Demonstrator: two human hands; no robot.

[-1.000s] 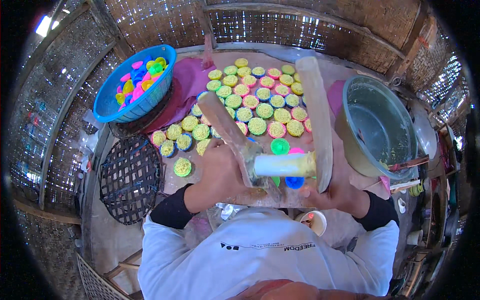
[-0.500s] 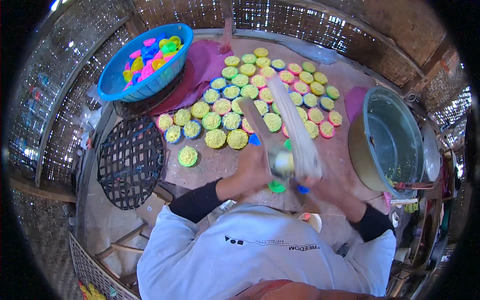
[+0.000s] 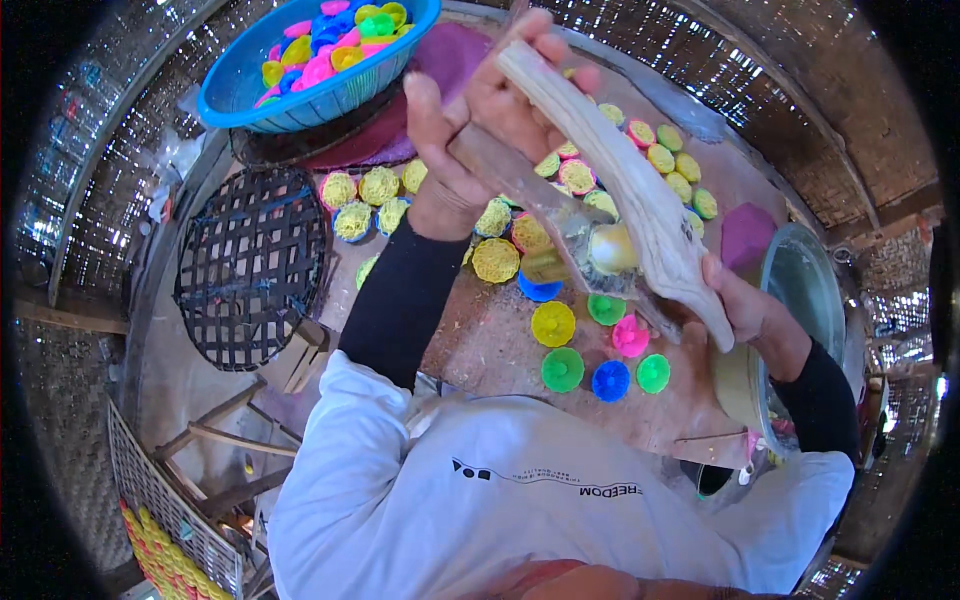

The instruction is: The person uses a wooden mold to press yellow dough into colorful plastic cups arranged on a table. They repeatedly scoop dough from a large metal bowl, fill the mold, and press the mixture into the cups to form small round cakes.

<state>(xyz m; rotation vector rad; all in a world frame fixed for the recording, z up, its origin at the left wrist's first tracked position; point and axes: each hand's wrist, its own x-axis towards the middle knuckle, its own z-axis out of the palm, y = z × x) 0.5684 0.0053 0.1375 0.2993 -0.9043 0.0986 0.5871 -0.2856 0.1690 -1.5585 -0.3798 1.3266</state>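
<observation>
A wooden hand press [image 3: 630, 200] with two long handles, one pale and one darker, is held tilted above the table. A pale cylinder [image 3: 612, 248] sits between its handles. My left hand [image 3: 465, 135] is at the far end of the handles, fingers spread and thumb raised, with the darker handle against the palm. My right hand [image 3: 745, 305] grips the near right end of the press; some of its fingers are hidden. Below lie several bare moulds, among them a yellow mould [image 3: 553, 325] and a blue mould [image 3: 611, 381]. Beyond stand moulds topped with yellow crumbly strands [image 3: 495, 260].
A blue basin [image 3: 300, 110] heaped with colourful moulds stands at the far left. Near it is a black woven tray [image 3: 250, 270]. A large greenish tub [image 3: 800, 270] stands at the right. Lower left, a woven rack [image 3: 170, 480] stands beside yellow and red pieces.
The press has tilted, its far end swinging up and left. My left hand has moved up to the far end and spread its fingers. Bare moulds beneath are now exposed, and the view has shifted.
</observation>
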